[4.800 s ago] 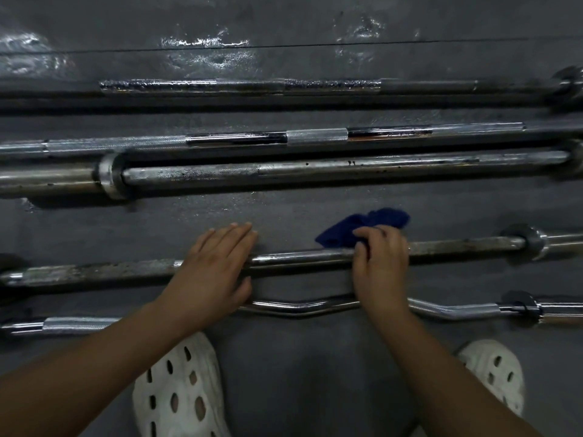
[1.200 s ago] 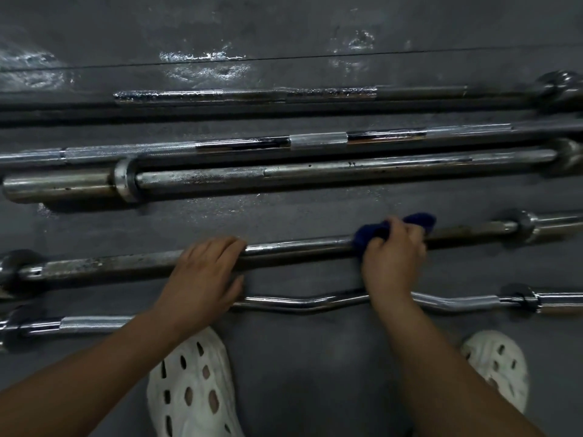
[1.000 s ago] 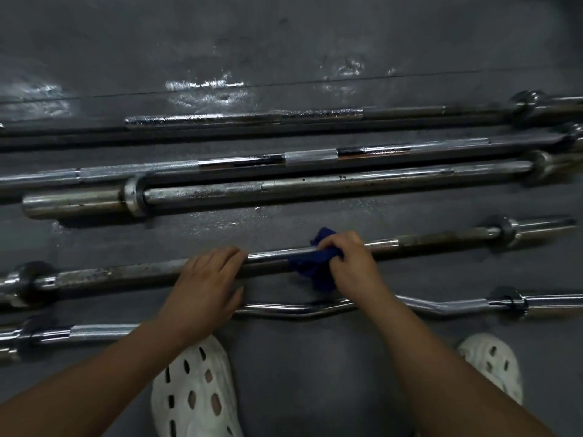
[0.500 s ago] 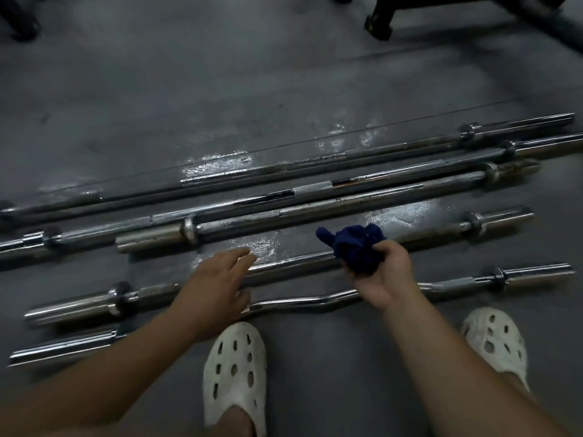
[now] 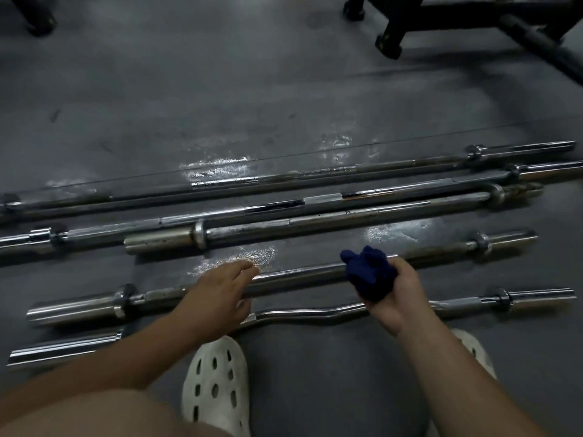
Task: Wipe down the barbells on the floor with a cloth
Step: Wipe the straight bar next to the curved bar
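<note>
Over the straight barbell (image 5: 299,274), left hand (image 5: 217,298) flat, seemingly touching; right hand (image 5: 394,298) gripping bunched cloth (image 5: 369,274).

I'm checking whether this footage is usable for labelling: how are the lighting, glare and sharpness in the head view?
Head view: dim overall, with bright glare patches on the wet floor behind and between the barbells; the left hand is slightly motion-blurred at the fingertips; the blue cloth in the right hand reads clearly; wide-angle distortion shows in the splayed straight bars.

You're in a gym: steel barbells (image 5: 315,222) lie in a row on dark rubber flooring (image 5: 220,105), with a black equipment frame (image 5: 457,14) at the far edge.
</note>
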The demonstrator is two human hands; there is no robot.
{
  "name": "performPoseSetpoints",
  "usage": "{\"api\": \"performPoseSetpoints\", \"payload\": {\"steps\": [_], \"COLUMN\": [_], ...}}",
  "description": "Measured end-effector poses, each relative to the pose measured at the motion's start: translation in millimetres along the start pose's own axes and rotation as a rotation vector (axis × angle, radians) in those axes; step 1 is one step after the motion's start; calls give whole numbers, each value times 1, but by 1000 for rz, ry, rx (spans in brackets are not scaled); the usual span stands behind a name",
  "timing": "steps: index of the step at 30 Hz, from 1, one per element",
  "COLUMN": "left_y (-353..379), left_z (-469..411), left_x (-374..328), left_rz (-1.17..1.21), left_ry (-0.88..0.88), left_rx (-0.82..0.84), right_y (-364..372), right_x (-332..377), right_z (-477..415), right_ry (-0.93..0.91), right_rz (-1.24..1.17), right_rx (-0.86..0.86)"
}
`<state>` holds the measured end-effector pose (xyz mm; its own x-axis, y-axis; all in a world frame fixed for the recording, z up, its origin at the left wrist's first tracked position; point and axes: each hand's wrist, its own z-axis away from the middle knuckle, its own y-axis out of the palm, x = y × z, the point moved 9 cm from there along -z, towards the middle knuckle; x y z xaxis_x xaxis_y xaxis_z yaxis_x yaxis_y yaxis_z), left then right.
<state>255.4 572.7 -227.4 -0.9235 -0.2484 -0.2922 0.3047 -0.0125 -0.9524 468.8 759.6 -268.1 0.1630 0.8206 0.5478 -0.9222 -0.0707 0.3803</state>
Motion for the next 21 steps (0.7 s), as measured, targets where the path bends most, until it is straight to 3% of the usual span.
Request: {"api": "performPoseSetpoints", "payload": {"steps": [6, 11, 15, 16, 19, 20, 21], "left_y": [40, 64, 86, 89, 97, 97, 97], "left_z": [-22, -34, -39, -39, -36, -33, -31], "left_x": [25, 41, 48, 47, 48, 50, 50], "left_rz": [41, 96, 134, 143, 153, 155, 155], "left_ry": [-25, -76, -133, -141, -159, -164, -165], "left_rx": [83, 72, 89, 99, 128, 124, 117], "right_y": [1, 26, 53, 74, 108, 102, 88], "right_x": [0, 25, -31, -56, -111, -105, -92], "right_z": [-55, -87, -87, -79, -66, -69, -75], "right_ry": [-95, -550, -794, -866, -992, -1001, -1013], "right_rz": [356, 1117, 1572, 1644, 1836, 1869, 1887], "right_rx": [-86, -213, -344, -270, 167, 239, 205]}}
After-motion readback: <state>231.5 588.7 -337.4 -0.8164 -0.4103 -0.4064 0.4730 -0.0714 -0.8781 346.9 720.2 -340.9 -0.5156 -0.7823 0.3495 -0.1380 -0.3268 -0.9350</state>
